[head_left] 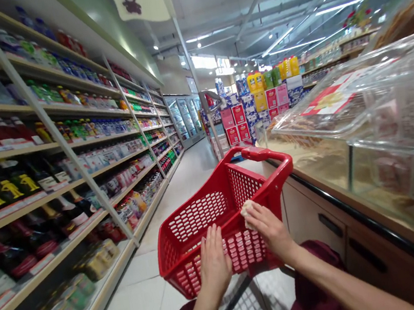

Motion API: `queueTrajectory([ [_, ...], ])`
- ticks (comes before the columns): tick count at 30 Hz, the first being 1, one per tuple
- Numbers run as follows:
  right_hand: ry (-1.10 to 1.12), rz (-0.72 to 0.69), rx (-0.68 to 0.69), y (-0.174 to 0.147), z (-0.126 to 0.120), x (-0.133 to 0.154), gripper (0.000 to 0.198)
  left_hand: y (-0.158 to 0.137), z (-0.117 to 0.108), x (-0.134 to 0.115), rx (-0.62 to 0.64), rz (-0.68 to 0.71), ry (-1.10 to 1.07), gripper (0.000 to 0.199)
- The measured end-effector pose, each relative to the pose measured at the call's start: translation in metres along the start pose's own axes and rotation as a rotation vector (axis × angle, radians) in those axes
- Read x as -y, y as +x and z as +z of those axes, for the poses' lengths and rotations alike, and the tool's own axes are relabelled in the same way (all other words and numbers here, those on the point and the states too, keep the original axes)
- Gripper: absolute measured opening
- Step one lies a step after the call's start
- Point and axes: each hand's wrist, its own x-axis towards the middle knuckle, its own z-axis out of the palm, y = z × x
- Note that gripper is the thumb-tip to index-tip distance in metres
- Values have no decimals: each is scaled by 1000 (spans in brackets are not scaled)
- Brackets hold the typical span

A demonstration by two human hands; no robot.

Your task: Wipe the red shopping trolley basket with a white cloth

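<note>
A red plastic shopping cart [200,213] with perforated basket walls stands right in front of me, its handle [265,154] at the far right end. My left hand [214,257] lies against the near side of the basket, fingers stretched out and together, holding nothing. In my right hand [266,226] is a crumpled whitish cloth [247,211], pressed on the basket's near rim close to the handle end. Part of the cloth is hidden under the fingers.
Shelves of bottles and cans [95,164] run along the left. On the right is a glass-fronted counter [309,160] with clear plastic food packs [323,101]. Stacked boxes [241,121] and a metal pole [210,123] stand ahead. Pale floor tiles [146,293] lie beside the cart.
</note>
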Motion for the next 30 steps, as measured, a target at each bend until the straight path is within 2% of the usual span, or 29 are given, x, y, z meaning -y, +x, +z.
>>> queueTrajectory([
  [5,-31,-14,143,-15,-7,-14,33,6,2,-4,72,4,-8,69],
  [9,-36,55,-30,-2,-19,-25,38,5,4,-3,44,-6,16,67],
  [11,-46,67,-67,2,-21,-29,38,4,4,-3,38,-14,28,65],
  [15,-65,9,106,-10,-20,-34,31,3,5,-2,43,3,46,65],
  [16,-69,4,112,-10,-24,-35,31,2,6,-2,31,8,48,65],
  [17,-73,10,80,-6,-29,-38,32,2,7,-2,15,13,49,66],
  [20,-88,50,-128,20,-50,-50,37,1,9,-3,-26,8,49,67],
  [22,-100,79,-185,30,-58,-60,38,0,9,-3,-24,1,45,66],
  [24,-115,92,-130,21,-56,-65,39,0,8,-3,-12,2,38,67],
  [27,-120,90,45,-7,-47,-66,41,0,9,-2,-8,11,36,70],
  [29,-122,91,37,-8,-50,-71,42,0,9,-1,-11,10,46,70],
  [30,-128,98,-13,0,-56,-76,42,0,10,-1,-14,6,52,69],
])
